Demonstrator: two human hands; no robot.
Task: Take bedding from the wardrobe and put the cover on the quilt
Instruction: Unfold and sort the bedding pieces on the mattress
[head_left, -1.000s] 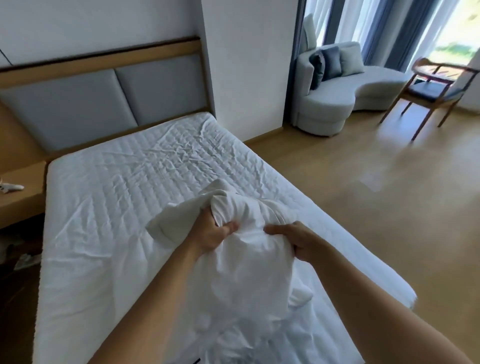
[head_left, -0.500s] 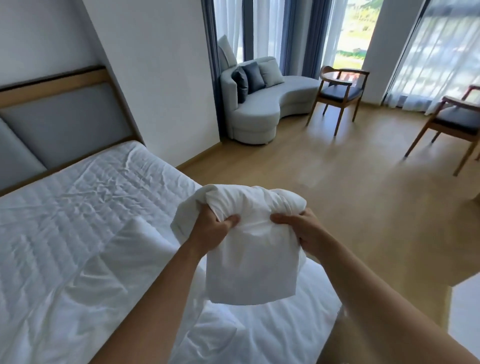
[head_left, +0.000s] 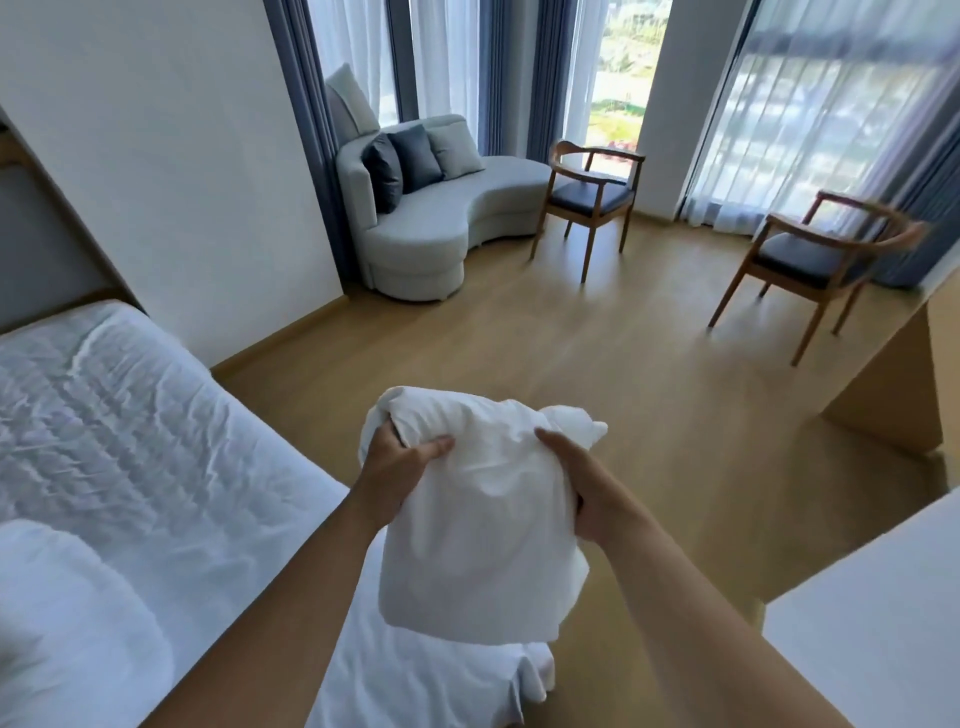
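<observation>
A bunched white cover (head_left: 483, 519) hangs in front of me, lifted off the bed. My left hand (head_left: 402, 460) grips its upper left fold, thumb on the front. My right hand (head_left: 582, 478) grips its right side, fingers curled behind the cloth. More white fabric trails down from it onto the bed corner (head_left: 457, 675). The bed (head_left: 130, 415) with its quilted white top lies at the left. A rounded white fold of bedding (head_left: 67, 623) rests on it at the lower left.
A grey curved sofa (head_left: 441, 218) with cushions stands by the curtains. Two wooden armchairs (head_left: 592, 202) (head_left: 821, 254) stand on the wooden floor (head_left: 571, 353). A wooden desk side (head_left: 893, 384) and a white surface (head_left: 872, 623) are at the right.
The view has swung right, away from the headboard toward the windows. Both hands have carried the bunched cover to the right, past the bed's edge, keeping the same grip.
</observation>
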